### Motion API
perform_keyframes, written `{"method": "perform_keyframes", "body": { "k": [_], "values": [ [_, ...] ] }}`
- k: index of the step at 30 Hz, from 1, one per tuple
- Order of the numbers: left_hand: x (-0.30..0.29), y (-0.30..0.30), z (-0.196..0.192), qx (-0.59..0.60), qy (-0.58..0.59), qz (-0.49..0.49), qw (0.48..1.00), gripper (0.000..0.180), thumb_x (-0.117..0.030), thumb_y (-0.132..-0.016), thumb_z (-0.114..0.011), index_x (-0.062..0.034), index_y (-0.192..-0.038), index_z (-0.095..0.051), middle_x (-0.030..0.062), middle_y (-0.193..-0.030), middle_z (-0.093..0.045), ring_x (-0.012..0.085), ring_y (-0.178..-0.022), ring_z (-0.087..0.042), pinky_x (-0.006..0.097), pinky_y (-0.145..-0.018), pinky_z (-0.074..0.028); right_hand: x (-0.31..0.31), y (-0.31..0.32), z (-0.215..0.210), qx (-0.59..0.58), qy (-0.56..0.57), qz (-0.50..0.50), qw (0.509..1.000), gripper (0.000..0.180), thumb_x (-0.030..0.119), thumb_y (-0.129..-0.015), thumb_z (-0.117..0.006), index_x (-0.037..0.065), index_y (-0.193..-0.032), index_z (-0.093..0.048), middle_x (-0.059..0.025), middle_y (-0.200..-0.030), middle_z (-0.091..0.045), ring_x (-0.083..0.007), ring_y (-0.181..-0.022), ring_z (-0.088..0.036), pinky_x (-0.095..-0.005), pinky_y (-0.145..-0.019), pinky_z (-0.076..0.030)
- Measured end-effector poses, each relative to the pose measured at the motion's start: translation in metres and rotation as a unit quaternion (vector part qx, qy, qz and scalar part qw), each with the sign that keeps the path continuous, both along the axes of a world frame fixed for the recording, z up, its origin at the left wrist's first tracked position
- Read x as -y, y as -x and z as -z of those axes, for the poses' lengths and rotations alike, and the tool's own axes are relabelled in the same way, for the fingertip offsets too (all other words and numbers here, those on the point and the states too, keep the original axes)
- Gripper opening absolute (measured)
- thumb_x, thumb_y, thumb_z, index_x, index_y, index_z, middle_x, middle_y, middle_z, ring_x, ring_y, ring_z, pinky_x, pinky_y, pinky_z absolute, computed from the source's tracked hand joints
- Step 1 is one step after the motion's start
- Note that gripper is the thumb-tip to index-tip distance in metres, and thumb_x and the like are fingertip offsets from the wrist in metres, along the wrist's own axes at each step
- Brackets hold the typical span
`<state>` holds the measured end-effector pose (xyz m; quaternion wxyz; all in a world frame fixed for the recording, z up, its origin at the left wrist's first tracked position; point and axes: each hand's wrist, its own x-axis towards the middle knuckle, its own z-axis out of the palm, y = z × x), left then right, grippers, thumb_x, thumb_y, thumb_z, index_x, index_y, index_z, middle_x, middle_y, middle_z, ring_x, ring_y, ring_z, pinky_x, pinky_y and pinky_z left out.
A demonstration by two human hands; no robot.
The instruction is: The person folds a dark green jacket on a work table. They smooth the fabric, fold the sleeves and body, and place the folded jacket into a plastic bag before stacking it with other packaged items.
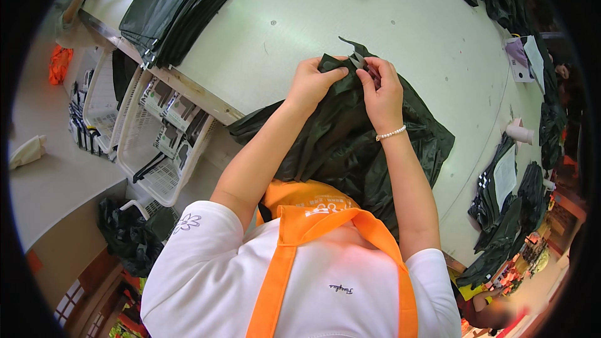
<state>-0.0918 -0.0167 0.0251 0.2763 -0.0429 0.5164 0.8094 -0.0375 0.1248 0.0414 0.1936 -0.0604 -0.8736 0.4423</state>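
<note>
Dark green garment [350, 144], draped over the pale bench's [300, 19] near edge, top pinched by left hand [311, 82] and right hand [380, 91] (both closed on fabric), folded stack [175, 9] at far-left corner, white baskets [150, 144] below.

Bare table [350, 19] lies open beyond the hands; a stack of folded dark bags [175, 9] blocks the far left.
</note>
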Motion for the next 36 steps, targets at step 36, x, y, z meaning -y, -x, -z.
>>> {"method": "perform_keyframes", "body": {
  "k": [36],
  "values": [
    [-0.042, 0.001, -0.008, -0.067, 0.088, 0.003, 0.994, 0.026, -0.008, -0.083, -0.065, 0.0074, -0.104, -0.065, 0.0059, -0.086, -0.066, 0.0085, -0.073, -0.056, 0.022, -0.067, -0.045, -0.033, 0.012, -0.024, 0.134, 0.278, 0.087, 0.947, 0.018, 0.015, -0.083, -0.07, -0.003, -0.085, -0.065, 0.001, -0.076, -0.062, -0.0035, -0.067, -0.053, -0.0192, -0.06, -0.043]
  ]
}}
